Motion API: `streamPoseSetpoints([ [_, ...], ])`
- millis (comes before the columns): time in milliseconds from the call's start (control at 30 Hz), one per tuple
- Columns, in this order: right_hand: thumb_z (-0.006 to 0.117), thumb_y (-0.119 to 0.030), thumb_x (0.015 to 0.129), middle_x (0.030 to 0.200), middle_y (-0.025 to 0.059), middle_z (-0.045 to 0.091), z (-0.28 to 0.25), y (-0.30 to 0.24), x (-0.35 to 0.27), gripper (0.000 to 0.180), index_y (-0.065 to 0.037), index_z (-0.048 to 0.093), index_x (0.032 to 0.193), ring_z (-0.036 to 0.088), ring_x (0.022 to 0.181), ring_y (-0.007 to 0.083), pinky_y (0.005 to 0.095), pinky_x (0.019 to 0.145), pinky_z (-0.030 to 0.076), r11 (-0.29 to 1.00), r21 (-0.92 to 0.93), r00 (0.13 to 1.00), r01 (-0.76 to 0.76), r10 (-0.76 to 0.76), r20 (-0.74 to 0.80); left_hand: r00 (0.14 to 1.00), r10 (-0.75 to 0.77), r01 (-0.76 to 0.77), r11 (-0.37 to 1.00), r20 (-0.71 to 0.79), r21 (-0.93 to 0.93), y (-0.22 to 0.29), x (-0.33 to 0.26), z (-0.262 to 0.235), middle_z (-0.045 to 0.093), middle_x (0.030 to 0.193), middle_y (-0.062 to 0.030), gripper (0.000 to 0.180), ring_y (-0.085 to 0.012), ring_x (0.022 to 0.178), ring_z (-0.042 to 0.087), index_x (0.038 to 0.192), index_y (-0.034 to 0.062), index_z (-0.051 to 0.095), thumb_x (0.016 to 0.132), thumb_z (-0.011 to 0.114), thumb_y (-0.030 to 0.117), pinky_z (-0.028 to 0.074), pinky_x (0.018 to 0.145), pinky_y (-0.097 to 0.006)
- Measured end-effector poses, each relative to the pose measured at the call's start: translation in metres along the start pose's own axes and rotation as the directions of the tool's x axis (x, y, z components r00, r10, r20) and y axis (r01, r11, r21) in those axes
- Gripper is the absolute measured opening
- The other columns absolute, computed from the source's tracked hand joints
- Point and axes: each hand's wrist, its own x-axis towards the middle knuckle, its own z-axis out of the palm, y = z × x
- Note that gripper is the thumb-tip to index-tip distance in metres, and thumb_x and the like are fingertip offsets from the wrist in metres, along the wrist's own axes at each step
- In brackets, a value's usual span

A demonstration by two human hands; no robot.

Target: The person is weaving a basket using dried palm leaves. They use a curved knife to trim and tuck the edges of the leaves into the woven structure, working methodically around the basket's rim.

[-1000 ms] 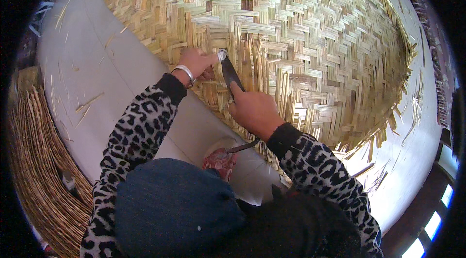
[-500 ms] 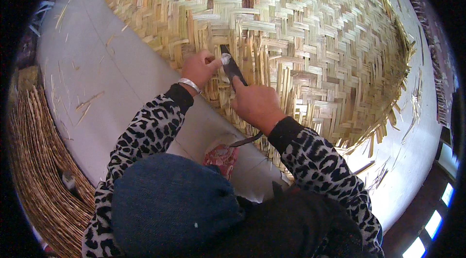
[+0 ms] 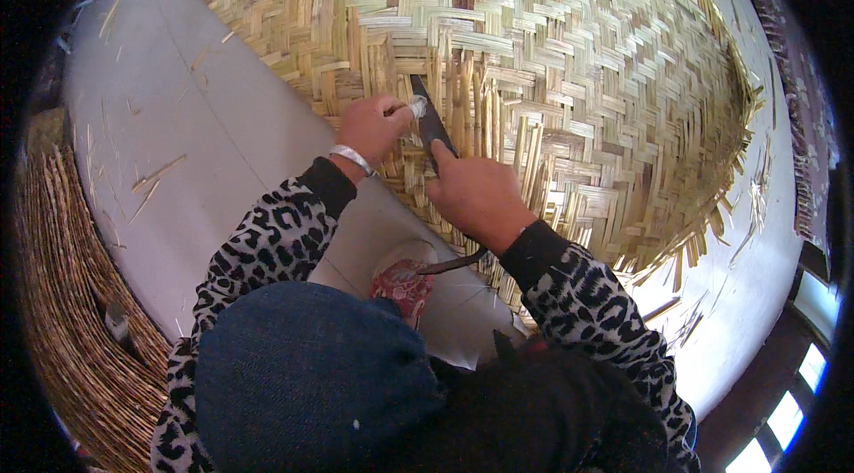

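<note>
A large woven bamboo mat [image 3: 614,72] spreads before me, with loose strip ends sticking up along its near edge. My right hand [image 3: 480,197] is closed around a dark knife [image 3: 433,124]. Its blade lies against the strips, pointing away from me, and its thin curved handle trails out under my wrist. The right index finger presses along the blade. Just left of the blade, my left hand [image 3: 369,128] is closed in a pinch at the mat's edge. A small white wrapping [image 3: 418,105] shows at its fingertips; what they pinch is hidden.
Below my hands, a red patterned shoe [image 3: 405,286] rests on the pale grey floor [image 3: 231,197]. A brown ribbed roll or stack [image 3: 76,295] stands at the left. Loose bamboo slivers [image 3: 156,184] lie scattered on the floor. My denim-covered knee [image 3: 311,375] fills the lower middle.
Both hands stay nearly in place, still at the mat's edge with the knife. The view has shifted slightly, and the left hand sits a little closer to the blade.
</note>
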Motion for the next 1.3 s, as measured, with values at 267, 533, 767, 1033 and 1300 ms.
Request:
streamPoseSetpoints([
  [267,0.055,-0.030,0.088,0.082,0.0182,0.070,0.006,0.013,0.024,0.055,-0.012,0.048,0.139,0.069,0.075,0.0385,0.0530,0.066,0.053,0.999,-0.051,0.997,0.002,-0.007,-0.079,0.942,-0.304,0.327,0.926,0.139,-0.189,-0.009,0.029,0.015,0.063,0.059,-0.0080,0.034,-0.0167,0.050,0.063,0.075,0.0001,0.067,0.089,0.065,0.031,0.048,0.049,-0.032],
  [533,0.054,-0.029,0.088,0.081,0.0186,0.070,0.011,0.017,0.027,0.056,-0.012,0.047,0.141,0.069,0.073,0.0376,0.0527,0.064,0.053,0.997,-0.069,0.995,0.016,-0.023,-0.100,0.959,-0.268,0.282,0.938,0.095,-0.203,-0.005,0.023,0.011,0.071,0.074,-0.0131,0.042,-0.0211,0.053,0.067,0.091,-0.0027,0.069,0.089,0.068,0.039,0.053,0.057,-0.036],
  [767,0.053,-0.026,0.088,0.075,0.0179,0.069,0.001,0.010,0.015,0.047,-0.008,0.051,0.132,0.069,0.069,0.0364,0.0512,0.060,0.053,0.995,-0.095,0.998,0.010,-0.015,-0.053,0.993,0.113,-0.114,0.952,0.023,0.285,-0.026,0.015,0.007,0.070,0.084,-0.0167,0.033,-0.0343,0.078,0.067,0.095,0.0067,0.067,0.088,0.066,0.039,0.052,0.072,-0.045],
  [1033,0.059,-0.028,0.089,0.076,0.0148,0.068,-0.060,0.049,-0.092,0.055,-0.010,0.048,0.140,0.066,0.064,0.0348,0.0471,0.060,0.051,0.991,-0.016,0.964,0.134,-0.126,0.235,0.999,-0.043,0.035,0.907,0.011,0.419,-0.019,0.027,0.015,0.070,0.086,-0.0159,0.037,-0.0375,0.083,0.067,0.099,0.0070,0.066,0.090,0.062,0.043,0.051,0.075,-0.048],
  [1300,0.056,-0.011,0.095,0.061,-0.0070,0.041,-0.099,0.075,-0.105,0.058,-0.008,0.039,0.151,0.035,0.048,0.0027,0.0199,0.045,0.029,0.350,0.891,0.908,-0.288,-0.197,0.371,0.958,-0.195,0.264,0.885,0.209,-0.385,-0.003,0.041,0.007,0.066,0.077,-0.0066,0.031,-0.0136,0.067,0.066,0.104,0.0027,0.061,0.093,0.065,0.031,0.052,0.059,-0.030],
])
